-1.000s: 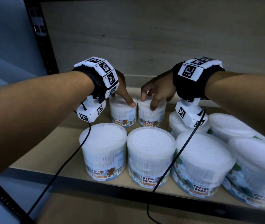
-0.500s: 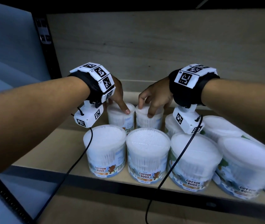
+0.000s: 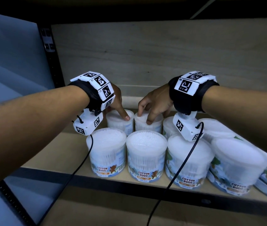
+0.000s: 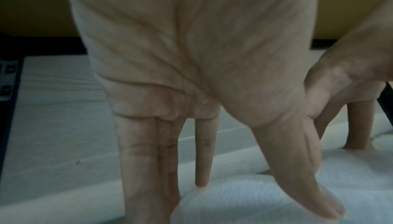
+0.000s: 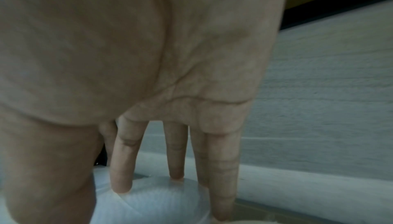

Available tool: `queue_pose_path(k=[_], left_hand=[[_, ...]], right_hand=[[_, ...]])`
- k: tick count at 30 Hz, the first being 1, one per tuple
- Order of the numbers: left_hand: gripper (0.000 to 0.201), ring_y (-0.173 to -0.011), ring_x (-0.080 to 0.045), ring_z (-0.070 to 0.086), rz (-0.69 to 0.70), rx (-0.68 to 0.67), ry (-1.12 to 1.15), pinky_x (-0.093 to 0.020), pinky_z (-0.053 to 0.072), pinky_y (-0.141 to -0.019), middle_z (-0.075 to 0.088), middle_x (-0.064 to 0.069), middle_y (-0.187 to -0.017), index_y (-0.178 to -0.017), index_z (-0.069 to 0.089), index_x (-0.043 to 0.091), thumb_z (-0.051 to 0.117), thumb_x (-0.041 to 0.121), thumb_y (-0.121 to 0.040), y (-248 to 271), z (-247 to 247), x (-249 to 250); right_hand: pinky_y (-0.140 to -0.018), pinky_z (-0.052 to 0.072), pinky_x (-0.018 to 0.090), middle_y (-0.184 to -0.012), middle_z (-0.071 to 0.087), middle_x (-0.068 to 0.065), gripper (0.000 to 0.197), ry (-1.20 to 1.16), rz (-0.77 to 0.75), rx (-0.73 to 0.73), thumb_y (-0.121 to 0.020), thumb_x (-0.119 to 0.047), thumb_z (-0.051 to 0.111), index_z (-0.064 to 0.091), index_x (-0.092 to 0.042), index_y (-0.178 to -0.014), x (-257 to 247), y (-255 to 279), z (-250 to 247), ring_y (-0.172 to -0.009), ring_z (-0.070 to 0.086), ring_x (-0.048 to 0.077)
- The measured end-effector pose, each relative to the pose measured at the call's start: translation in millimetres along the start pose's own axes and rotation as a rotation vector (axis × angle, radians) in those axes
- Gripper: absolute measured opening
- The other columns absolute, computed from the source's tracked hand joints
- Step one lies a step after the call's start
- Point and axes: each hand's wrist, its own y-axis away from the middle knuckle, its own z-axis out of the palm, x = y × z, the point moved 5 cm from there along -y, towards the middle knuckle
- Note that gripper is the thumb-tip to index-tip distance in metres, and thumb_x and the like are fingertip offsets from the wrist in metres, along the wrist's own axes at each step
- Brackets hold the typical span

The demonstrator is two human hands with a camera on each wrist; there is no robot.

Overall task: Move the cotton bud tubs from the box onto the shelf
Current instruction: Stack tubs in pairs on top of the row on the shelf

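Note:
Two white cotton bud tubs stand side by side in the back row of the wooden shelf (image 3: 48, 154). My left hand (image 3: 117, 105) holds the left tub (image 3: 121, 126) from above, thumb on the lid and fingers down its far left side. The left wrist view shows that hand (image 4: 191, 59) over the tub's lid (image 4: 244, 202). My right hand (image 3: 154, 103) grips the right tub (image 3: 152, 128) by its lid rim. In the right wrist view its fingertips (image 5: 121, 185) sit on the lid's (image 5: 159, 202) far edge. No box is in view.
Several more tubs fill the front row (image 3: 145, 157) and the right side (image 3: 235, 165) of the shelf. A pale back panel (image 3: 145, 62) closes the rear. A black upright post (image 3: 51, 54) stands at the left, and a black rail (image 3: 97, 178) runs along the front edge.
Both hands have slid their tubs back towards the rear panel, so the tubs now sit partly hidden behind the front row. The head view has pulled back.

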Motion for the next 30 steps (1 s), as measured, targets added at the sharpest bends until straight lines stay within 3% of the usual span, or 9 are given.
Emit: queue_pose_path(k=[2, 7, 13, 17, 20, 25, 28, 30], left_hand=[[0.07, -0.059, -0.013, 0.063, -0.006, 0.008, 0.0, -0.018, 0.05, -0.061, 0.075, -0.011, -0.105, -0.112, 0.072, 0.011, 0.074, 0.066, -0.069, 2.2, 0.8, 0.2], [0.07, -0.064, -0.016, 0.065, -0.013, 0.017, 0.026, -0.021, 0.054, -0.068, 0.074, -0.011, -0.107, -0.111, 0.072, 0.012, 0.076, 0.066, -0.066, 6.5, 1.9, -0.8], [0.074, -0.098, -0.025, 0.072, -0.017, -0.022, 0.052, -0.029, 0.058, -0.08, 0.072, -0.013, -0.112, -0.112, 0.072, 0.01, 0.077, 0.067, -0.065, 9.1, 5.5, -3.0], [0.076, -0.08, -0.021, 0.067, -0.031, -0.036, 0.012, -0.02, 0.053, -0.07, 0.072, -0.012, -0.113, -0.116, 0.07, 0.01, 0.072, 0.069, -0.068, 14.3, 6.5, -2.4], [0.076, -0.071, -0.019, 0.062, -0.034, -0.034, -0.005, -0.019, 0.051, -0.063, 0.068, -0.007, -0.095, -0.115, 0.071, 0.009, 0.072, 0.069, -0.069, 17.1, 5.9, -3.8], [0.071, -0.07, -0.018, 0.06, -0.021, -0.028, -0.007, -0.019, 0.048, -0.057, 0.066, -0.006, -0.092, -0.115, 0.071, 0.01, 0.072, 0.066, -0.072, 19.8, 7.3, -6.0], [0.065, -0.07, -0.021, 0.063, -0.022, -0.026, 0.034, -0.019, 0.049, -0.054, 0.07, -0.008, -0.095, -0.114, 0.071, 0.009, 0.072, 0.061, -0.076, 21.7, 7.0, -10.8], [0.063, -0.074, -0.022, 0.065, -0.014, -0.023, 0.025, -0.021, 0.05, -0.059, 0.073, -0.01, -0.105, -0.114, 0.07, 0.01, 0.068, 0.062, -0.078, 25.3, 7.2, -13.6]], right_hand=[[-0.086, 0.06, 0.039, -0.136, 0.05, 0.0, 0.043, 0.003, 0.0, 0.002, -0.081, -0.03, 0.08, 0.064, -0.037, -0.12, -0.3, 1.6, 0.8, -0.118, 0.056, 0.024], [-0.087, 0.06, 0.041, -0.136, 0.05, 0.001, 0.042, 0.01, -0.006, -0.001, -0.08, -0.033, 0.08, 0.065, -0.039, -0.118, -1.6, 6.1, 1.9, -0.12, 0.057, 0.026], [-0.088, 0.06, 0.044, -0.135, 0.055, 0.004, 0.041, 0.06, -0.02, 0.003, -0.081, -0.035, 0.078, 0.064, -0.04, -0.119, -6.6, 11.5, 3.2, -0.121, 0.06, 0.029], [-0.09, 0.059, 0.043, -0.134, 0.053, -0.002, 0.04, 0.05, -0.037, 0.008, -0.082, -0.034, 0.077, 0.064, -0.039, -0.12, -8.4, 16.0, 4.5, -0.122, 0.059, 0.028], [-0.091, 0.059, 0.043, -0.134, 0.052, -0.004, 0.04, 0.058, -0.051, 0.002, -0.085, -0.032, 0.075, 0.063, -0.038, -0.123, -10.7, 17.4, 5.1, -0.124, 0.058, 0.03], [-0.085, 0.06, 0.037, -0.138, 0.054, -0.001, 0.034, 0.06, -0.061, -0.014, -0.089, -0.023, 0.068, 0.063, -0.043, -0.117, -9.3, 17.4, 5.3, -0.12, 0.06, 0.027], [-0.078, 0.056, 0.032, -0.135, 0.056, -0.002, 0.049, 0.045, -0.082, -0.038, -0.088, -0.009, 0.058, 0.062, -0.046, -0.12, -6.0, 21.3, 3.0, -0.107, 0.063, 0.023], [-0.082, 0.057, 0.034, -0.132, 0.059, -0.002, 0.06, 0.015, -0.092, -0.018, -0.081, -0.003, 0.052, 0.062, -0.046, -0.123, -0.2, 22.1, 1.1, -0.111, 0.065, 0.028]])
